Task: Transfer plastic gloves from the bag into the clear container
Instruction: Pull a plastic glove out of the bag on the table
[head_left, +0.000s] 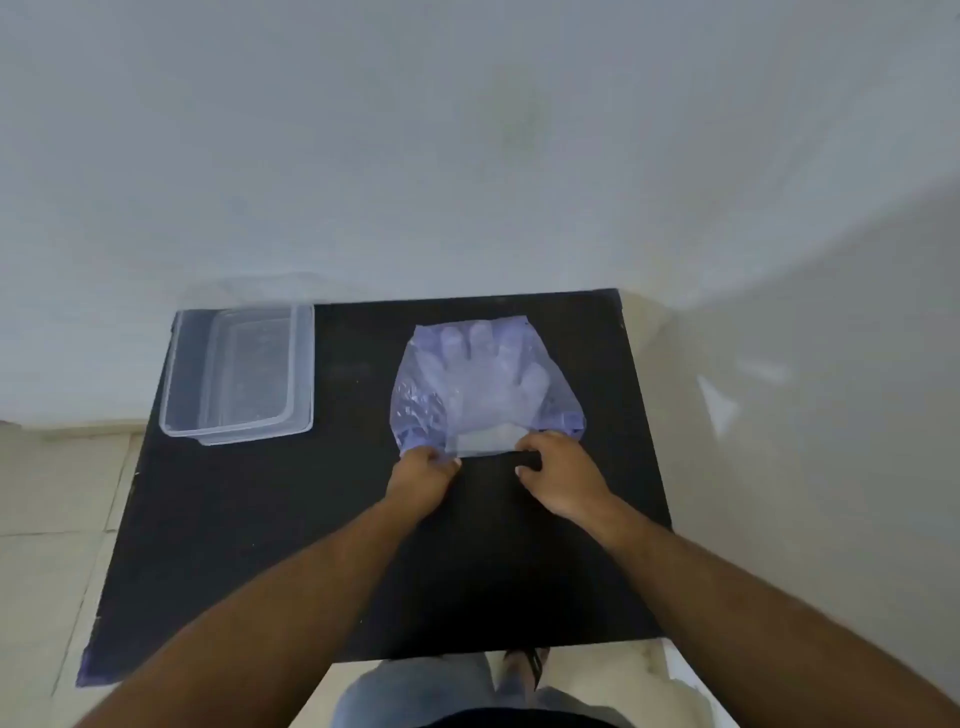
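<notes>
A translucent purple bag (415, 402) lies flat on the black table (322, 519), right of centre. Through it shows a stack of clear plastic gloves (488, 379), fingers pointing away from me. Their whitish cuff end pokes out of the bag's near opening. My left hand (422, 480) pinches the bag's near left corner. My right hand (563, 475) grips the near right edge of the opening beside the glove cuffs. The clear container (179, 374) stands open and empty at the table's far left corner.
A pale wall runs right behind the table's far edge. Tiled floor shows to the left and right of the table. My legs and a sandalled foot (527, 670) are just below the near edge.
</notes>
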